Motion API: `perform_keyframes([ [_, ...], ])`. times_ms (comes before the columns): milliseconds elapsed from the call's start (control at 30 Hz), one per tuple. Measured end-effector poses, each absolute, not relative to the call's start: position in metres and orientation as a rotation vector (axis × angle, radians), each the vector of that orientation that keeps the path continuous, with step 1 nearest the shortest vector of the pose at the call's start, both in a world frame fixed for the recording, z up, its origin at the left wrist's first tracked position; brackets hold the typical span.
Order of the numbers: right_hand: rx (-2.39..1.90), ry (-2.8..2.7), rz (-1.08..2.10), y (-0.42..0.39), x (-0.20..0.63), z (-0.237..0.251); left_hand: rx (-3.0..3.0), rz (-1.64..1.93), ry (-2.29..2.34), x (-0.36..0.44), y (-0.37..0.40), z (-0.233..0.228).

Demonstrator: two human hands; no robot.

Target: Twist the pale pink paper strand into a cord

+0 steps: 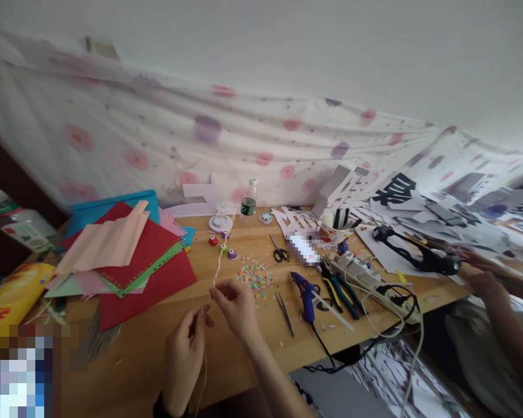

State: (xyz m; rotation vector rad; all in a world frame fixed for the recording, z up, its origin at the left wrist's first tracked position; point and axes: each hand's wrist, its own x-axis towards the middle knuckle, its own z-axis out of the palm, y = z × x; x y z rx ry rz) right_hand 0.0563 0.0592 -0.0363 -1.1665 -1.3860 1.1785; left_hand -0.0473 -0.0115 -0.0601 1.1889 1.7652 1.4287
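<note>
Near the desk's [148, 348] front edge, the left hand [183, 354] and right hand [235, 305] both pinch a thin pale strip [218, 264] running up between them.

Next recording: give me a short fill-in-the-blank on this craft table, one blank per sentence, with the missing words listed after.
1. The left hand and right hand both pinch a thin pale pink ____ between their fingers.
2. The glue gun lying right of the hands has a ____ body.
3. The scissors have ____ handles.
4. The largest sheets in the paper stack left of the hands are ____.

Missing words: strip; blue; black; red
</note>
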Motion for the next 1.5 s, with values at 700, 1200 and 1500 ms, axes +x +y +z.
perform_keyframes([
  [700,-1.053,-1.159,0.936,0.098,0.134,0.013,1.350,1.896,1.767,-0.150,0.111,0.079],
  [1200,-0.944,-1.147,1.252,0.073,0.117,0.015,0.894,1.090,1.248,-0.028,-0.037,-0.030],
  [1500,-0.929,-1.238,1.325,0.046,0.119,0.007,0.740,1.198,1.211,-0.013,-0.027,-0.025],
])
